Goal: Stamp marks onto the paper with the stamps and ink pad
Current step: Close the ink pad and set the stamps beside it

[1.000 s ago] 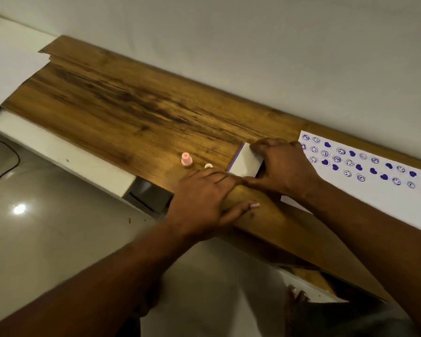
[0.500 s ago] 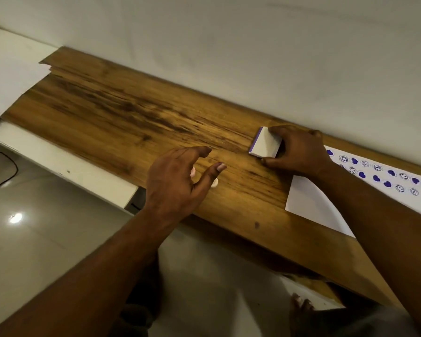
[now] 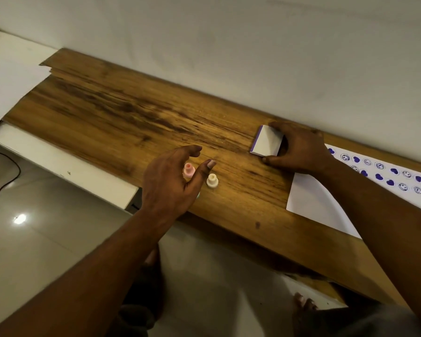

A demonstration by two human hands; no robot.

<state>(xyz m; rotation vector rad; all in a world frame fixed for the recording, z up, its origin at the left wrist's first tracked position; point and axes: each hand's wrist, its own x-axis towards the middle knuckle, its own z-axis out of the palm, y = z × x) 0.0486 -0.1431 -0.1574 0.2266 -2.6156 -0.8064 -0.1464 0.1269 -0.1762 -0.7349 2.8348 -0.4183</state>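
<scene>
My right hand (image 3: 299,148) grips the white ink pad (image 3: 267,141) with a purple edge, resting on the wooden board near the wall. A white paper (image 3: 311,203) lies to the right, with rows of purple hearts and smiley marks along its far side, partly under my right forearm. Two small stamps stand upright on the board: a pink stamp (image 3: 189,169) and a cream stamp (image 3: 212,180). My left hand (image 3: 170,183) hovers over them with fingers spread, the pink stamp between thumb and fingers, touching neither that I can tell.
The wooden board (image 3: 122,117) runs along a white wall (image 3: 229,45). White sheets (image 3: 7,76) lie at its far left end. Below the board's near edge are a white ledge (image 3: 58,161), a tiled floor and a black cable (image 3: 7,176). My bare feet show at the bottom.
My right hand has slid the ink pad away toward the wall. My left hand left the pad, opened, and moved left over the two stamps.
</scene>
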